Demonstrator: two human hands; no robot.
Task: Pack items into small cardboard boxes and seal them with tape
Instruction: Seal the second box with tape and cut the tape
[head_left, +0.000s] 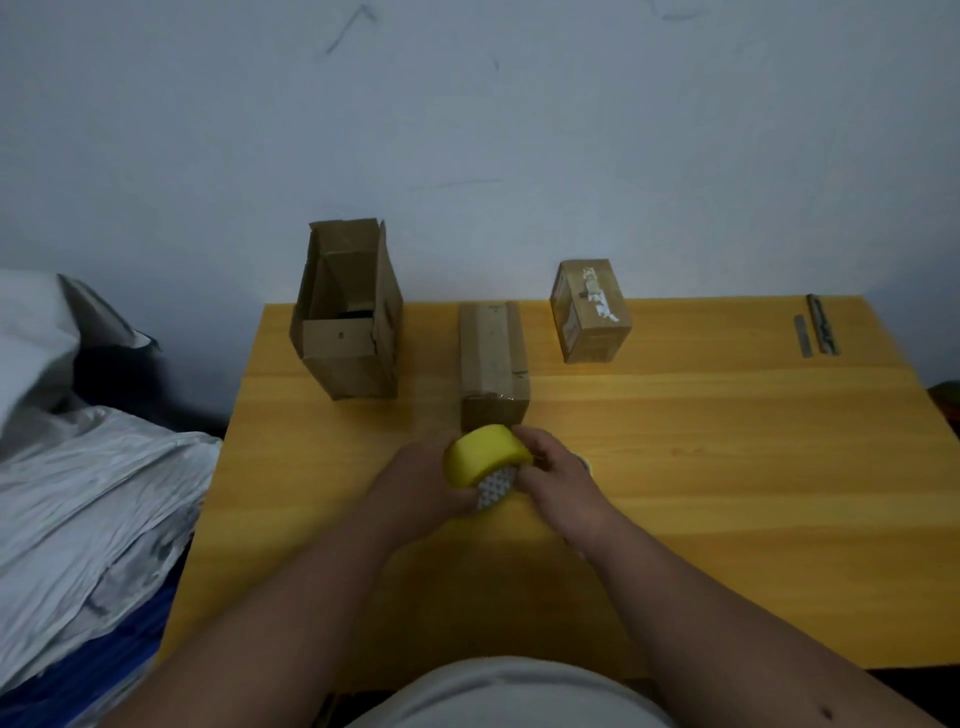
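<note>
Both hands clamp the yellow tape roll (485, 454): left hand (423, 480) at 9 o'clock, right hand (553, 467) at 3. Sealed box (493, 364) at 12 o'clock.

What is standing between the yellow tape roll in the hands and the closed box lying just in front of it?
Nothing visible. Both hands, left hand and right hand, hold the tape roll just short of the near end of the closed box, and nothing shows between them.
</note>
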